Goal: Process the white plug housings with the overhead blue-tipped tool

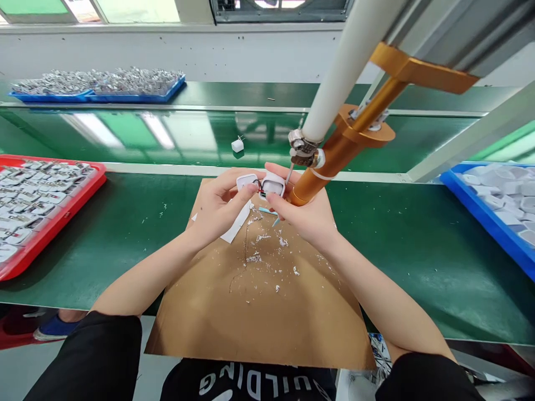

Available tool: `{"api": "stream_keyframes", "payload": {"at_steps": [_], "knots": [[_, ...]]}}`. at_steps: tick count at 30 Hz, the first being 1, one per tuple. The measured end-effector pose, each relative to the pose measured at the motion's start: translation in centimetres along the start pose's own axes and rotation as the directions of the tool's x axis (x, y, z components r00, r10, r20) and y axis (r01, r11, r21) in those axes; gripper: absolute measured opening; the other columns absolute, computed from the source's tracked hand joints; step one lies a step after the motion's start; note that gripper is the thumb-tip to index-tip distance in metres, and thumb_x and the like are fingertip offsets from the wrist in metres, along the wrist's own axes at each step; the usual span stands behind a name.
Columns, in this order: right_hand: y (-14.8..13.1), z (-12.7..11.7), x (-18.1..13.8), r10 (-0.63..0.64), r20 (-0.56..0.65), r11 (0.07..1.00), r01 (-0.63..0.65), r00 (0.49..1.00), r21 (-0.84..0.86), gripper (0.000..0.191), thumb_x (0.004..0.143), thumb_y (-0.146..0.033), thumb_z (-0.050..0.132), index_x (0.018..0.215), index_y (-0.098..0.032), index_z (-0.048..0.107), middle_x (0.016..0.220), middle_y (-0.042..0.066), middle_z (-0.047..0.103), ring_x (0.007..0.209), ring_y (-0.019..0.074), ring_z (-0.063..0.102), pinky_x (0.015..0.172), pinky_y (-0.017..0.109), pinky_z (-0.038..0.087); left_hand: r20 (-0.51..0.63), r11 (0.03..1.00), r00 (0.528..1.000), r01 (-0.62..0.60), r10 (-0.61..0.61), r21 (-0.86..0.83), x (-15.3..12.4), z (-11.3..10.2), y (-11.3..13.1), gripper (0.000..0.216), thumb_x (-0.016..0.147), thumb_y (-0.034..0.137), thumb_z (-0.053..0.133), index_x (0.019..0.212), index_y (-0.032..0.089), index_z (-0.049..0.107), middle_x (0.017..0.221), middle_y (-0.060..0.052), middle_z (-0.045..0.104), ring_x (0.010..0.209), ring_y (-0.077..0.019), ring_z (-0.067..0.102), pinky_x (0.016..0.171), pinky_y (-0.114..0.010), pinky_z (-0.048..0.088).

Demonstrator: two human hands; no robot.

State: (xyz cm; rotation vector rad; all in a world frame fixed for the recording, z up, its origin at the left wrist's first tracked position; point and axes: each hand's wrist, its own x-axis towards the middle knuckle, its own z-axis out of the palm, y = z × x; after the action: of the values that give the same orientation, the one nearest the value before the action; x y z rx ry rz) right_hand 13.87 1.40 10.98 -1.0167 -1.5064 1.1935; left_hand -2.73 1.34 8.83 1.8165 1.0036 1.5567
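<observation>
My left hand [219, 205] pinches one white plastic charger shell half [246, 181] above a brown paper sheet [259, 301]. My right hand [305, 214] holds the other white shell half [273, 184] right beside it; red and black wires show between the two halves. A thin light-blue tool [268, 212] lies just under my right fingers. The metal tip [289, 174] of a hanging gold-coloured tool [334, 161] points down at the right shell half, nearly touching it.
White scraps and solder bits litter the brown paper. A red tray [62, 214] of parts stands at the left, a blue tray [485, 214] of white shells at the right. A single white charger [237, 145] sits on the green belt; a blue tray [137, 97] of metal parts is farther back.
</observation>
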Motion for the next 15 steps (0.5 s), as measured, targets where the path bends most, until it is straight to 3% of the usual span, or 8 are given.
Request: {"api": "stream_keyframes", "payload": {"at_steps": [5,15], "knots": [[-0.25,0.05,-0.23,-0.014,0.005,1.0,0.014,1.0,-0.007,0.053,0.074,-0.032,0.067,0.124,-0.016,0.06,0.093,0.006,0.07,0.072,0.0142,0.06,0.063,0.031,0.053,0.005,1.0,1.0,0.023,-0.023,-0.014,-0.01,-0.26,-0.12,0.031,0.089,0.048,0.061,0.099,0.021,0.073,0.101,-0.006,0.072,0.091,-0.0164,0.067,0.077,-0.027,0.057],[-0.96,0.05,-0.54,-0.007,0.003,0.998,0.007,1.0,-0.067,0.048,0.076,-0.028,0.067,0.123,-0.018,0.062,0.087,0.004,0.07,0.068,0.0134,0.061,0.063,0.03,0.053,0.014,1.0,1.0,0.002,-0.002,-0.023,0.23,-0.39,-0.42,0.028,0.09,0.045,0.06,0.098,0.021,0.073,0.097,-0.006,0.072,0.084,-0.0146,0.066,0.071,-0.025,0.056]]}}
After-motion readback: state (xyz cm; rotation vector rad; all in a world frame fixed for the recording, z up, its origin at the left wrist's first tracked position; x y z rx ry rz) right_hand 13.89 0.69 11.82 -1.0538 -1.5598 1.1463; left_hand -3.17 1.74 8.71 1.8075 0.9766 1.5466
